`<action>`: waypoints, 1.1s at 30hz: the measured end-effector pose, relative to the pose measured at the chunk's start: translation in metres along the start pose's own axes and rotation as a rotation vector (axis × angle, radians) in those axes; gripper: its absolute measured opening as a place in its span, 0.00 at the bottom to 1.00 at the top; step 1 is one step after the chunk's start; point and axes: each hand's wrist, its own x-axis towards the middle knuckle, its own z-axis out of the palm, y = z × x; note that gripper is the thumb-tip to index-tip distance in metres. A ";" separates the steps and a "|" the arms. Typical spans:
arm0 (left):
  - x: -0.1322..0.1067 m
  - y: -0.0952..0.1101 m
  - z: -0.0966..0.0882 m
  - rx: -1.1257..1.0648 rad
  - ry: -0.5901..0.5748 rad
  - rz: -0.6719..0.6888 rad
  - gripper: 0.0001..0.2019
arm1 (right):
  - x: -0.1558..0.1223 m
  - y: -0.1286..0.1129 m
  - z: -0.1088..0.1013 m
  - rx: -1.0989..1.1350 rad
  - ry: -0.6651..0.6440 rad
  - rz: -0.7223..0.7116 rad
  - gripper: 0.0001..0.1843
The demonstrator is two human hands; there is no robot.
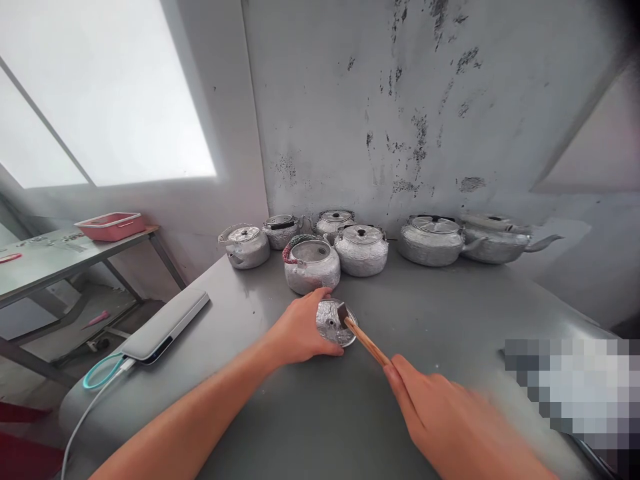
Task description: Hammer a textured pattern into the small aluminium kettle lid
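A small round aluminium lid lies on the grey metal table. My left hand curls round its left edge and holds it down. My right hand grips the wooden handle of a small hammer. The hammer's dark head rests on the lid's right side. Just behind the lid stands an open hammered kettle with a red-wrapped handle and no lid.
Several more hammered aluminium kettles line the back of the table against the stained wall. A white power bank with a teal cable lies at the table's left edge. A second table with a pink tray stands further left.
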 end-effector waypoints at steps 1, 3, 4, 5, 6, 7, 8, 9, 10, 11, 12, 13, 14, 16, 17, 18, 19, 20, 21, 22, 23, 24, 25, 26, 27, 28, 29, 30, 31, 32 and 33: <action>0.000 0.000 0.000 -0.001 0.000 -0.003 0.50 | 0.000 0.000 0.000 0.020 0.004 0.003 0.18; 0.000 0.000 0.000 0.002 -0.002 -0.011 0.50 | 0.000 -0.001 0.000 0.073 0.013 0.011 0.20; 0.000 -0.001 0.000 0.003 -0.002 -0.012 0.50 | 0.000 -0.002 -0.001 0.089 0.018 0.008 0.21; 0.001 -0.001 0.000 0.002 -0.003 -0.011 0.50 | 0.000 -0.002 -0.001 0.092 0.021 0.005 0.20; 0.001 -0.002 0.001 -0.001 -0.006 -0.008 0.51 | 0.001 -0.003 -0.002 0.086 0.021 -0.005 0.20; 0.001 -0.002 0.001 -0.005 -0.007 -0.005 0.51 | 0.001 -0.003 -0.003 0.074 0.023 -0.017 0.20; 0.001 -0.003 0.001 -0.008 -0.008 -0.003 0.51 | 0.001 -0.003 -0.004 0.063 0.028 -0.028 0.20; 0.001 -0.004 0.001 -0.010 -0.007 -0.002 0.51 | 0.001 -0.003 -0.004 0.052 0.033 -0.034 0.19; 0.001 -0.004 0.002 -0.009 -0.005 -0.001 0.51 | 0.002 -0.003 -0.005 0.036 0.037 -0.041 0.18; 0.001 -0.004 0.002 -0.008 -0.004 -0.001 0.51 | 0.002 -0.002 -0.004 0.028 0.040 -0.053 0.16; 0.001 -0.004 0.002 -0.008 -0.002 0.000 0.51 | 0.002 -0.002 -0.004 0.031 0.045 -0.059 0.15; 0.001 -0.004 0.002 -0.010 -0.003 0.001 0.51 | 0.003 -0.001 -0.003 0.045 0.050 -0.056 0.15; 0.001 -0.003 0.001 -0.014 -0.007 0.001 0.51 | 0.003 -0.001 -0.001 0.063 0.056 -0.047 0.15; 0.002 -0.003 0.001 -0.019 -0.014 -0.008 0.51 | 0.005 0.001 -0.001 0.171 0.081 -0.009 0.21; 0.002 -0.003 0.000 -0.019 -0.016 -0.012 0.51 | 0.006 0.002 -0.002 0.232 0.098 0.010 0.23; 0.002 -0.003 0.000 -0.017 -0.017 -0.011 0.51 | 0.007 0.003 -0.003 0.300 0.119 0.021 0.25; 0.002 -0.003 0.000 -0.015 -0.018 -0.006 0.52 | 0.008 0.004 -0.006 0.394 0.130 0.028 0.25; 0.002 -0.004 0.000 -0.014 -0.021 0.001 0.52 | 0.009 0.005 -0.009 0.510 0.125 0.037 0.25; 0.002 -0.004 0.000 -0.016 -0.027 0.010 0.51 | 0.010 0.006 -0.012 0.649 0.099 0.052 0.24; 0.002 -0.005 0.000 -0.019 -0.034 0.020 0.51 | 0.010 0.007 -0.015 0.782 0.062 0.075 0.24; 0.003 -0.006 0.000 -0.022 -0.040 0.030 0.51 | 0.010 0.007 -0.017 0.919 0.025 0.107 0.24; 0.003 -0.006 0.000 -0.023 -0.045 0.039 0.50 | 0.009 0.008 -0.018 1.030 -0.003 0.138 0.24; 0.003 -0.006 0.000 -0.022 -0.047 0.049 0.50 | 0.008 0.009 -0.018 1.092 -0.015 0.164 0.24; 0.003 -0.006 0.000 -0.020 -0.047 0.061 0.50 | 0.007 0.010 -0.017 1.119 -0.013 0.178 0.25; 0.003 -0.006 0.000 -0.019 -0.046 0.071 0.51 | 0.006 0.011 -0.015 1.124 -0.009 0.190 0.25; 0.003 -0.006 0.001 -0.018 -0.046 0.075 0.52 | 0.005 0.012 -0.011 1.113 -0.006 0.190 0.25; 0.003 -0.006 0.001 -0.015 -0.043 0.071 0.53 | 0.004 0.014 -0.007 1.090 0.001 0.179 0.25; 0.002 -0.006 0.002 -0.011 -0.037 0.062 0.53 | 0.003 0.016 -0.003 1.053 0.007 0.163 0.25; 0.002 -0.005 0.003 -0.003 -0.027 0.049 0.54 | 0.003 0.018 0.001 1.007 0.017 0.134 0.25; 0.002 -0.005 0.004 0.007 -0.016 0.037 0.53 | 0.003 0.020 0.005 0.953 0.024 0.105 0.25; 0.002 -0.005 0.005 0.019 -0.007 0.028 0.52 | 0.003 0.021 0.008 0.894 0.031 0.080 0.25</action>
